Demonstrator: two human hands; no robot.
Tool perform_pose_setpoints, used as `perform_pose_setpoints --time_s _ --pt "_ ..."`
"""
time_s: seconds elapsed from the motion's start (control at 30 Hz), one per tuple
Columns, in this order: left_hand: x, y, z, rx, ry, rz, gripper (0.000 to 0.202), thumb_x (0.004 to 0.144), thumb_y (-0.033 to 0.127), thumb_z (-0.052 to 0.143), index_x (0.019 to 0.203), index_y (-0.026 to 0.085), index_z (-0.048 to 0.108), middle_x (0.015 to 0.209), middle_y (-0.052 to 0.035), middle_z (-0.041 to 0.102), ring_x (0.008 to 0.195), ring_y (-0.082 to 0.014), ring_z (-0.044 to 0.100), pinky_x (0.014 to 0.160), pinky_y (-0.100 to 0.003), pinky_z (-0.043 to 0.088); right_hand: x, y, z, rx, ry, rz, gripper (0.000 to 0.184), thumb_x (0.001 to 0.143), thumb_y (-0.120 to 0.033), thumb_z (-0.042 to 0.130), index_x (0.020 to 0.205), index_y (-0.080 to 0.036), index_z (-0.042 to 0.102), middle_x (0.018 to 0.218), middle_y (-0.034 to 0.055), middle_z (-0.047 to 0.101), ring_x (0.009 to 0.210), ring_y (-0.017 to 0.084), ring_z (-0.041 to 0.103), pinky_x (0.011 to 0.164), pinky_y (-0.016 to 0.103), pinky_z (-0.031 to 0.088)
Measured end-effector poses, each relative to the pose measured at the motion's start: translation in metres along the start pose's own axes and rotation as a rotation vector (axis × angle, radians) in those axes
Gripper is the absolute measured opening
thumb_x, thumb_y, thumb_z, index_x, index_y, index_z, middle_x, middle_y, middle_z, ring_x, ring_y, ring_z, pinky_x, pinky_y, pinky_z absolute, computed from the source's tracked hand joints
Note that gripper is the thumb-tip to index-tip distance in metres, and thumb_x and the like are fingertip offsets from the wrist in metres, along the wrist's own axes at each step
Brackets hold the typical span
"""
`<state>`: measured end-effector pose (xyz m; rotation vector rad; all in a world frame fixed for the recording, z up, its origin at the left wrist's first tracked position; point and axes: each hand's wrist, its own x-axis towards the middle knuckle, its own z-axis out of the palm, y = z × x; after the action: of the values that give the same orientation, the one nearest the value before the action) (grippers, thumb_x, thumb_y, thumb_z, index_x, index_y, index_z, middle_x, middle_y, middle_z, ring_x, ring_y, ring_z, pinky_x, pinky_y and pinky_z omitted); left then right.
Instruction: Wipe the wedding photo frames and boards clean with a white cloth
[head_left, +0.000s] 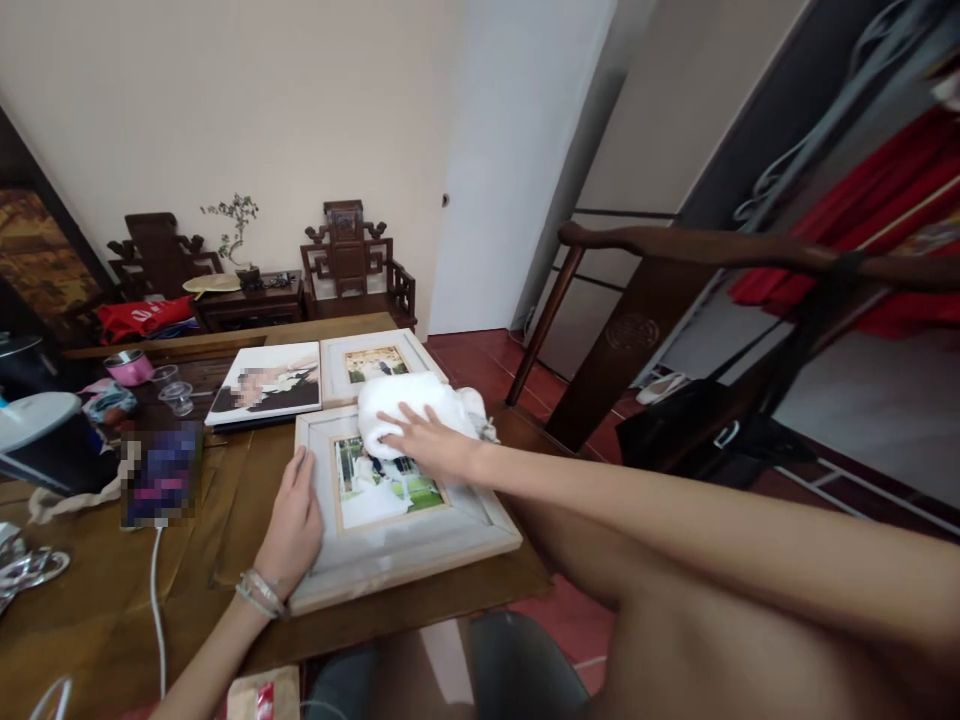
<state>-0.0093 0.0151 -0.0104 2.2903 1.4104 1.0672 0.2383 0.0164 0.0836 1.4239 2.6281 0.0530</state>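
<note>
Middle left: a round pink bowl (129,367) on a brown wooden table (210,575). Lower centre-left: the left hand (292,525) lies open and flat, palm down on the left rail of a picture frame (405,560), with thin bangles at the wrist. The frame is rectangular, of pale whitewashed wood, with a glossy photo inside, and lies flat at the table's near edge. Centre: the right hand (427,440), fingers spread and unclenched, presses a soft, bunched white cloth (405,398) on the frame's top right corner. Just behind lies a second pale frame (334,375). Right: a dark, curved wooden chair back (675,245).
</note>
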Motion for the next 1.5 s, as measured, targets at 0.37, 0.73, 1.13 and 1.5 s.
perform_pose_setpoints --time_s 0.37,0.73,1.13,1.5 --pt "0.003 -0.002 0.010 0.024 0.020 0.004 0.052 0.094 0.026 0.033 0.143 0.010 0.040 0.150 -0.0170 0.037 0.140 -0.0294 0.036 0.119 -0.049 0.025 -0.048 -0.055 0.001 0.151 -0.106 -0.243 0.070 0.074 -0.009 0.065 0.141 -0.020 0.047 0.159 0.0149 0.023 0.140 0.045 0.025 0.102 0.065 0.038" --pt "0.004 0.012 0.006 0.021 -0.037 -0.096 0.050 0.097 0.031 0.035 0.144 0.019 0.040 0.154 -0.0106 0.034 0.142 -0.0263 0.033 0.119 -0.048 0.025 0.022 0.030 0.026 0.068 0.008 -0.393 0.058 0.079 -0.002 0.051 0.135 -0.017 0.054 0.160 0.0123 0.019 0.145 0.044 0.008 0.110 0.068 0.021" --pt "0.010 0.029 0.001 0.098 -0.017 -0.170 0.047 0.096 0.027 0.035 0.141 0.019 0.046 0.151 -0.0108 0.039 0.140 -0.0243 0.038 0.116 -0.045 0.033 -0.046 -0.023 0.019 0.309 -0.084 -0.417 0.037 0.080 -0.024 0.063 0.117 -0.028 0.068 0.154 0.0072 0.038 0.137 0.044 0.033 0.106 0.065 0.034" --pt "0.012 0.023 0.002 0.160 -0.089 -0.064 0.048 0.096 0.036 0.036 0.139 0.017 0.047 0.152 -0.0123 0.038 0.139 -0.0275 0.038 0.116 -0.049 0.031 0.014 0.042 0.010 0.227 0.102 -0.168 0.071 0.070 0.009 0.043 0.136 -0.016 0.050 0.159 0.0114 0.024 0.146 0.037 0.014 0.112 0.066 0.018"
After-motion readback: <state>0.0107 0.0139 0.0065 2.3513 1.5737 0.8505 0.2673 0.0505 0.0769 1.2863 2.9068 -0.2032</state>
